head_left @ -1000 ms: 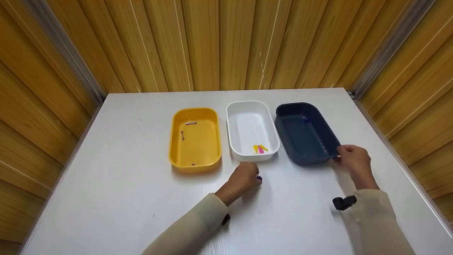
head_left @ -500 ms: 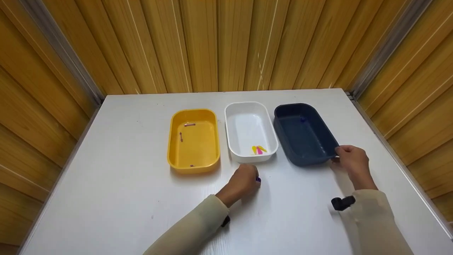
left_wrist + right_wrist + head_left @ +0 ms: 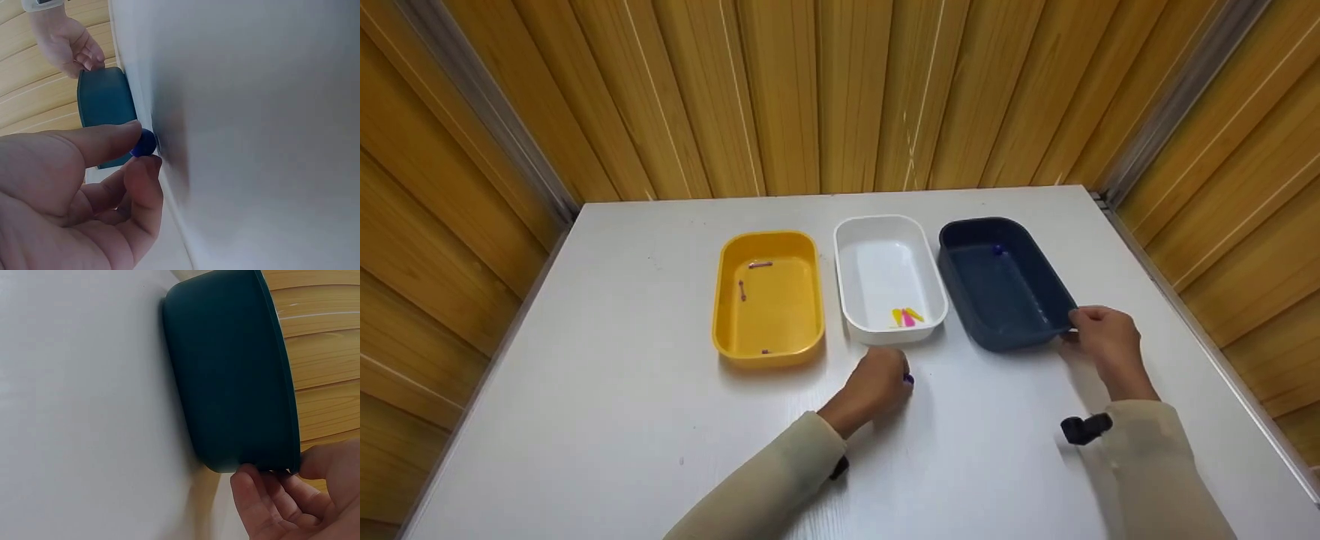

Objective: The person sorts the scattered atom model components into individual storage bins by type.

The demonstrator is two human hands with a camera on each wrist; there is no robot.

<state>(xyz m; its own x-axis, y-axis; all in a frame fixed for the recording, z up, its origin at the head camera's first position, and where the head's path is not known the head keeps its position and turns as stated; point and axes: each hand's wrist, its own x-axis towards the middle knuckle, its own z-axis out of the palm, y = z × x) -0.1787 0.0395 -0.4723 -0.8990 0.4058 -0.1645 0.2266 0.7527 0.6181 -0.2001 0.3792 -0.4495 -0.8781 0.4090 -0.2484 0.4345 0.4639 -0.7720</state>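
My left hand (image 3: 872,386) pinches a small round blue bead (image 3: 144,143) between thumb and forefinger, low over the white table in front of the white tray (image 3: 891,331). In the head view only a bit of that bead shows past the fingers. With thumb and fingers, my right hand (image 3: 1110,341) grips the near right corner of the dark blue tray (image 3: 997,337). That tray's outer wall fills much of the right wrist view. A small blue-purple piece (image 3: 997,250) lies inside it near the far end.
Yellow and pink pieces (image 3: 907,318) lie in the near end of the white tray. A yellow tray (image 3: 769,358) at left holds 3 small purple pieces, one a short stick (image 3: 760,264). Wood-patterned panels (image 3: 840,97) stand behind and beside the table (image 3: 607,360).
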